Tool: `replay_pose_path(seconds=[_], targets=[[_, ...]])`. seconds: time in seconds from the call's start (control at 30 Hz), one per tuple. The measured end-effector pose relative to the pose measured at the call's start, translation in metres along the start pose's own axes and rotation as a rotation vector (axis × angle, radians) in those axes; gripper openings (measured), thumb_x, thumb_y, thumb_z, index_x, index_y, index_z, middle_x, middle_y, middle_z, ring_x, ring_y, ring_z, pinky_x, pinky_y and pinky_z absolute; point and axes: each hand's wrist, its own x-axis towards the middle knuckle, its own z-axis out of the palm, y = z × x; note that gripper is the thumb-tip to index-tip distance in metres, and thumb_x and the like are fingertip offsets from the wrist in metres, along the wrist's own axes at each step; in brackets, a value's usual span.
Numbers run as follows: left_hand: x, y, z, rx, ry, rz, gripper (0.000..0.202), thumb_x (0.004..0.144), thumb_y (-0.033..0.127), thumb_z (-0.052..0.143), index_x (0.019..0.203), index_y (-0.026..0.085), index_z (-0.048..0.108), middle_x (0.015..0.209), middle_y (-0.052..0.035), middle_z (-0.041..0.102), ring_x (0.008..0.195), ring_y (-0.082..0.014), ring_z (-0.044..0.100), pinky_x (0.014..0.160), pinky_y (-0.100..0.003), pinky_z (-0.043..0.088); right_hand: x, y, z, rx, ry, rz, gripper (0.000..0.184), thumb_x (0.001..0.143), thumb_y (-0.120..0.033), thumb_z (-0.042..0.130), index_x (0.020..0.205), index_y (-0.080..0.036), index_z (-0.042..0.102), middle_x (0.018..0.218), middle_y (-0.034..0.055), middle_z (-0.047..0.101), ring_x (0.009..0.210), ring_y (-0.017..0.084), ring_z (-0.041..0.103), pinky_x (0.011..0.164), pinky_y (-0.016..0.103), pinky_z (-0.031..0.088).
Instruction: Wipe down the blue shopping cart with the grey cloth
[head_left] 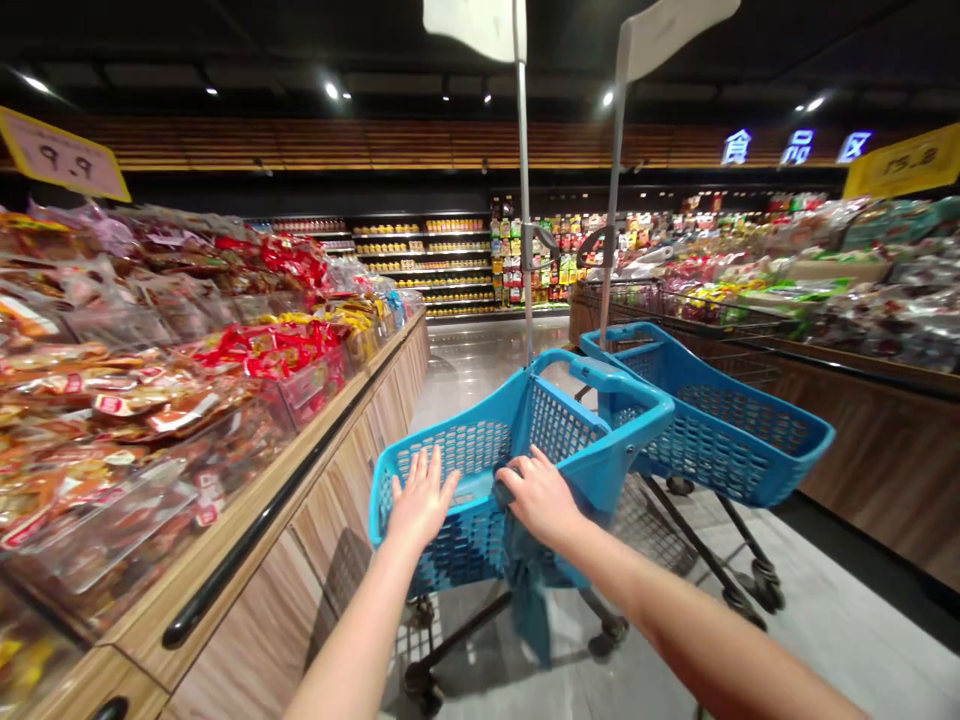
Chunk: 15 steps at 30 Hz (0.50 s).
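My left hand (424, 498) is open over the near end of a blue shopping cart (450, 450), fingers spread. Whether its palm touches the rim, I cannot tell. To its right, my right hand (538, 494) is closed round the top of a bunched blue-grey cloth (529, 570) at the cart's near side. The cloth hangs down outside the basket wall, its lower end blurred. No goods show inside the basket. Just beyond stands a second blue cart (720, 430), close against the first one's handle end. A tall pole with a white panel rises from each cart.
Along the left runs a wooden counter (352, 410) with a black bumper rail (240, 565), heaped with packaged snacks (135, 400). Another loaded counter (862, 450) lines the right. Stocked shelves (420, 255) stand across the back, beyond the tiled aisle floor (472, 350).
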Motion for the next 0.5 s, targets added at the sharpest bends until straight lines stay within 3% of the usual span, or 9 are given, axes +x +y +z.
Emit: replay_pose_path(seconds=[0.07,0.13,0.2,0.27,0.4,0.5], targets=[[0.0,-0.001,-0.001,0.002,0.001,-0.015,0.07,0.097,0.057,0.013,0.154,0.016,0.014,0.16,-0.0123,0.012,0.148,-0.0262,0.012,0.114,-0.061,0.017,0.013,0.008,-0.014,-0.021,-0.089,-0.009,0.024,0.082,-0.019,0.061,0.107,-0.022,0.061,0.096,0.0046,0.064,0.093,0.02,0.063,0.107,0.042,0.034],[0.0,-0.002,0.0,0.01,0.008,-0.022,0.072,0.096,0.058,0.013,0.154,0.016,0.014,0.16,-0.0123,0.012,0.148,-0.0265,0.012,0.114,-0.061,0.017,0.034,0.024,-0.038,-0.044,-0.112,0.072,0.015,0.087,-0.021,0.057,0.1,-0.021,0.062,0.089,0.004,0.066,0.084,0.018,0.064,0.091,0.032,0.044],[0.001,-0.002,0.002,0.017,0.012,-0.021,0.073,0.096,0.06,0.013,0.154,0.016,0.014,0.16,-0.0125,0.011,0.148,-0.0269,0.012,0.114,-0.06,0.018,0.064,0.045,-0.071,-0.068,-0.053,0.177,0.011,0.09,-0.026,0.054,0.094,-0.022,0.063,0.086,0.0039,0.067,0.078,0.017,0.064,0.074,0.025,0.046],[0.001,0.0,0.004,0.011,0.015,-0.014,0.073,0.096,0.06,0.014,0.154,0.016,0.014,0.16,-0.0131,0.012,0.148,-0.0275,0.013,0.114,-0.061,0.018,0.099,0.066,-0.109,-0.103,0.049,0.236,0.016,0.092,-0.032,0.052,0.087,-0.022,0.063,0.081,0.0025,0.068,0.076,0.016,0.065,0.067,0.023,0.044],[0.001,0.005,0.005,-0.017,0.031,-0.016,0.072,0.096,0.059,0.015,0.154,0.016,0.016,0.159,-0.0138,0.013,0.147,-0.0273,0.014,0.114,-0.061,0.018,0.149,0.099,-0.182,-0.169,0.272,0.315,0.037,0.1,-0.034,0.029,0.109,-0.016,0.061,0.1,0.0072,0.066,0.097,0.021,0.063,0.078,0.029,0.044],[0.001,0.007,0.004,-0.011,0.031,-0.023,0.072,0.096,0.059,0.017,0.154,0.015,0.015,0.159,-0.0135,0.013,0.148,-0.0268,0.014,0.115,-0.06,0.017,0.147,0.11,-0.207,-0.212,0.339,0.313,0.043,0.101,-0.028,0.02,0.126,-0.013,0.051,0.116,0.0114,0.06,0.112,0.023,0.056,0.087,0.031,0.042]])
